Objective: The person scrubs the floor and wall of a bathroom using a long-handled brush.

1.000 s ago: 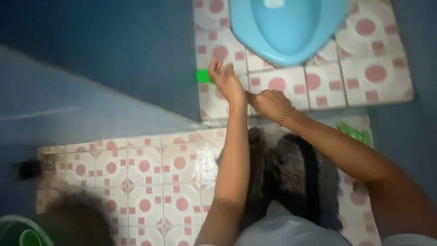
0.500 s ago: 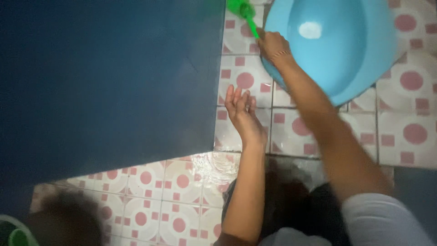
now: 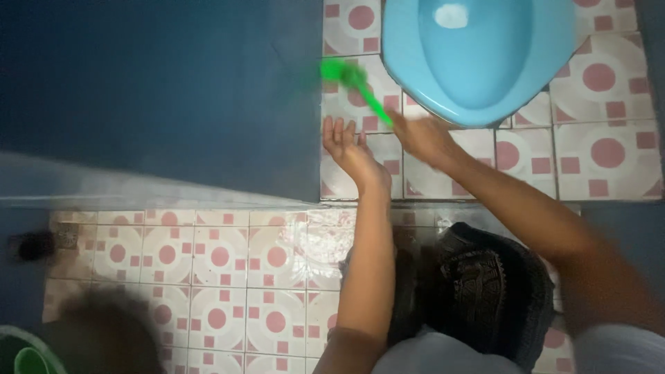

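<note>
My right hand point(image 3: 424, 138) grips the handle of a green brush point(image 3: 355, 84), whose blurred head lies on the pink-patterned raised tiles just left of the blue squat toilet pan point(image 3: 478, 55). My left hand point(image 3: 350, 150) rests flat on the raised tiled platform point(image 3: 596, 152), fingers spread, next to the dark blue wall point(image 3: 173, 90). It holds nothing. Both forearms reach forward from the bottom of the view over my dark patterned clothing point(image 3: 485, 291).
The lower tiled floor point(image 3: 208, 270) looks wet near the step. A green bucket point(image 3: 24, 357) sits at the bottom left corner beside a dark blurred shape. A small dark floor drain point(image 3: 38, 244) lies at the left edge.
My right hand has pulled the green brush back from the far tiles beside the pan toward the step. The left hand stays pressed on the platform.
</note>
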